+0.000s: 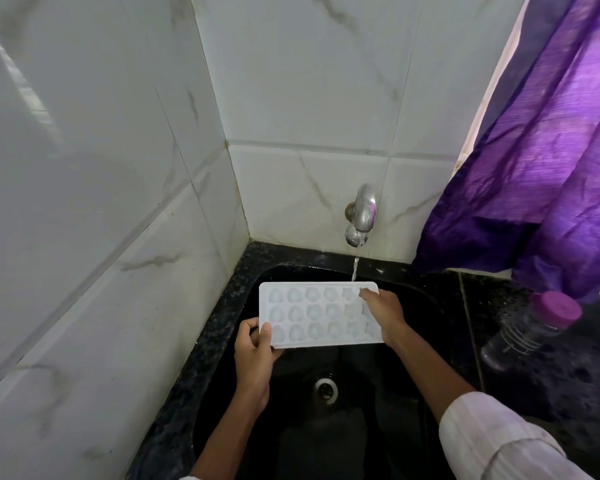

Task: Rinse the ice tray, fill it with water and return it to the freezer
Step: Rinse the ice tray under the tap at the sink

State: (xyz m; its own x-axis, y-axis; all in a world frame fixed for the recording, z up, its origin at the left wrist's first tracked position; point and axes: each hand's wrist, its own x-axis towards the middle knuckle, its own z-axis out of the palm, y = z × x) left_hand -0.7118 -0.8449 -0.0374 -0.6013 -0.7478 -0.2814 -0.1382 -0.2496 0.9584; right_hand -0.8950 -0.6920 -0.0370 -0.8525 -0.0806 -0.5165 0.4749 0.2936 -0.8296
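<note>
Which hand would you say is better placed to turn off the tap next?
Right: the right hand lies at the far corner of the ice tray, below the tap; the left hand grips its near-left corner.

White marble-veined wall tiles, black speckled counter, purple curtain at right

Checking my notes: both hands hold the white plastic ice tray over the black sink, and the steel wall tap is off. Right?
No: the steel wall tap is running; the head view shows its stream falling toward the white plastic ice tray. The left hand and right hand hold it over the black sink.
</note>
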